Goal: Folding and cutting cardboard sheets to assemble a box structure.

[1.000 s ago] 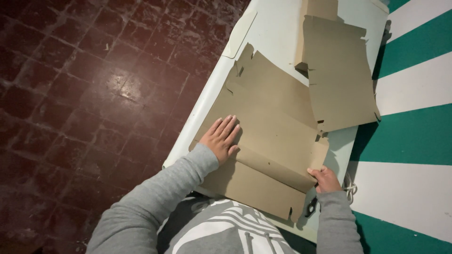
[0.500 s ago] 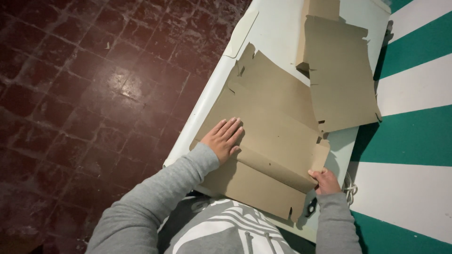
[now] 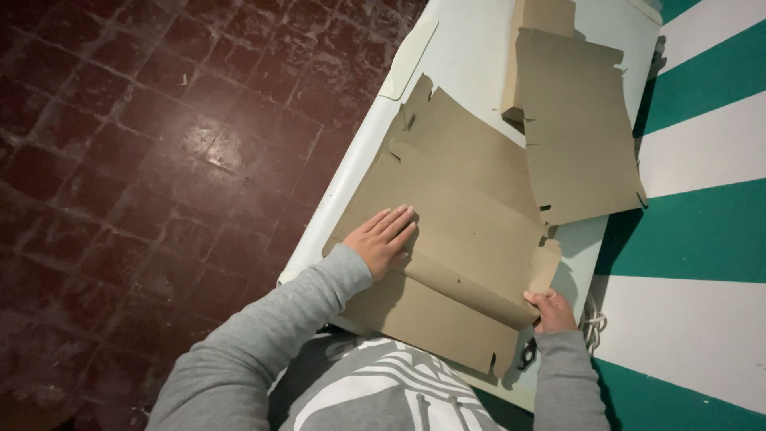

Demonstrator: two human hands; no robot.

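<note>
My left grip lies flat on the flat brown die-cut cardboard sheet; my right grip pinches its right edge. Beyond them, a second brown cardboard sheet lies on the white table.

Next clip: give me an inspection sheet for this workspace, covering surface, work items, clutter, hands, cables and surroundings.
Surface: white table, narrow, mostly covered by cardboard.
Work items: large brown die-cut cardboard sheet lying on the table, a fold raised across its near part; near flap overhangs the table edge.
Clutter: second cardboard sheet at the far right, overlapping a further piece behind it.
Hands: left hand pressed flat on the large sheet; right hand pinching the fold's right end with its fingers.
Cables: whitish cord hanging at the table's right edge.
Surroundings: dark red tiled floor on the left; green-and-white striped surface on the right.
</note>
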